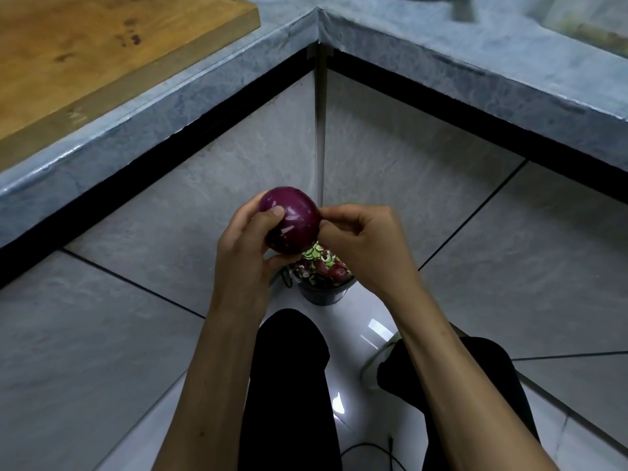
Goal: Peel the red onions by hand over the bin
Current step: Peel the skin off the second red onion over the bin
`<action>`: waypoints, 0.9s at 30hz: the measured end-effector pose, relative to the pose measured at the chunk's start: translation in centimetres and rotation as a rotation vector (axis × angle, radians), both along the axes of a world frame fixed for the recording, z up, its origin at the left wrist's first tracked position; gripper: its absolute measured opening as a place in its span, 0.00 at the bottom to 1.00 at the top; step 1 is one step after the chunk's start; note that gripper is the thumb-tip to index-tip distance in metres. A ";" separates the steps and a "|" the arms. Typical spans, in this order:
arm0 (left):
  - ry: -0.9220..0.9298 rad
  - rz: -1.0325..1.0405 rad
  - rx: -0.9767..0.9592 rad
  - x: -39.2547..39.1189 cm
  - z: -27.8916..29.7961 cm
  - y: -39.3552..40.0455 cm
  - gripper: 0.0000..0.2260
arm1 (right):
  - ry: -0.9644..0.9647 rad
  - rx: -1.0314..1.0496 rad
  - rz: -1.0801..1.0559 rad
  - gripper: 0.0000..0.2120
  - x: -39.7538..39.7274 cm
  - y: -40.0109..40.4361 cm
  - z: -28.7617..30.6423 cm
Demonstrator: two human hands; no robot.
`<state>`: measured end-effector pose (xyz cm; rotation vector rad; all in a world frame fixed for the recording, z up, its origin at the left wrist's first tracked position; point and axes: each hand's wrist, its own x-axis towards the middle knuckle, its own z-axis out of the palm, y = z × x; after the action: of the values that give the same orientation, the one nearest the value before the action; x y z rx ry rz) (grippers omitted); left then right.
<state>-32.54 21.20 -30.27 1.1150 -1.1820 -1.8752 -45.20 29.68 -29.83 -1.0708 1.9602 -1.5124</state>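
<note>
A glossy purple-red onion (291, 220) is held in the air above a small dark bin (323, 292) on the floor. My left hand (246, 246) grips the onion from the left, thumb across its top. My right hand (356, 239) has its fingers curled against the onion's right side, pinching at the skin there; the fingertips are hidden behind the onion. The bin holds red onion skins and green-white vegetable scraps, partly hidden by both hands.
Grey stone counters meet in a corner (317, 15) above tiled walls. A wooden cutting board (102, 45) lies on the left counter. My black-trousered legs (289, 385) and a shoe (377, 362) are below, with a black cable (390, 450) on the floor.
</note>
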 end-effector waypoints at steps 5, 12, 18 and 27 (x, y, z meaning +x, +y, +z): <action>0.007 0.055 0.002 -0.5 -0.2 0.0 0.22 | -0.014 0.016 0.016 0.08 -0.2 -0.7 0.2; 0.053 0.114 0.043 -1.6 -1.0 -0.4 0.20 | 0.035 -0.047 -0.046 0.07 -0.2 -1.8 -0.1; 0.061 0.137 0.088 -2.1 -2.2 -0.3 0.22 | 0.081 -0.047 -0.154 0.07 0.1 -2.2 -1.3; 0.144 0.144 0.262 -3.4 -3.0 0.0 0.18 | -0.006 -0.010 -0.236 0.09 -1.4 -2.0 -3.1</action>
<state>-35.91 21.18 -33.27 1.1478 -0.7712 -1.9990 -46.55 27.67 -32.89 -0.8617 2.1380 -1.6443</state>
